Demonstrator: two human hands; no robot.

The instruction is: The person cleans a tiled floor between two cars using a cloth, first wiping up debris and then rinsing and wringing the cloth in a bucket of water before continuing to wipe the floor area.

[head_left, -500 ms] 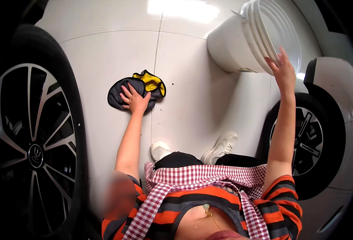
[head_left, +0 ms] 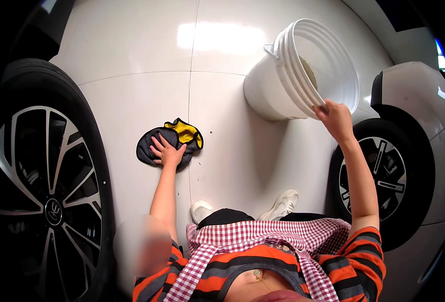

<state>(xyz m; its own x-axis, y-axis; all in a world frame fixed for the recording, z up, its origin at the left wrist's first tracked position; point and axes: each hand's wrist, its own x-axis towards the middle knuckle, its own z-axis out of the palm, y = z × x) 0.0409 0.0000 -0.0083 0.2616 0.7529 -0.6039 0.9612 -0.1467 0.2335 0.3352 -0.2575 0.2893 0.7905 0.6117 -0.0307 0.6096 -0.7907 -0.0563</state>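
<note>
Cloth [head_left: 169,143] pinned flat under left hand [head_left: 168,153] on white floor [head_left: 131,100]
Right hand [head_left: 337,120] clamps the tilted white bucket [head_left: 295,70] rim; wiping looks barely begun.

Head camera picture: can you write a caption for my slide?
Left hand presses a cloth on the floor; right hand grips a tilted bucket's rim.

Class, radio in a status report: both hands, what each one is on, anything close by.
Left hand flat on grey-and-yellow cloth, floor. Right hand gripping rim of tilted white bucket. Car wheels either side: left wheel, right wheel.
</note>
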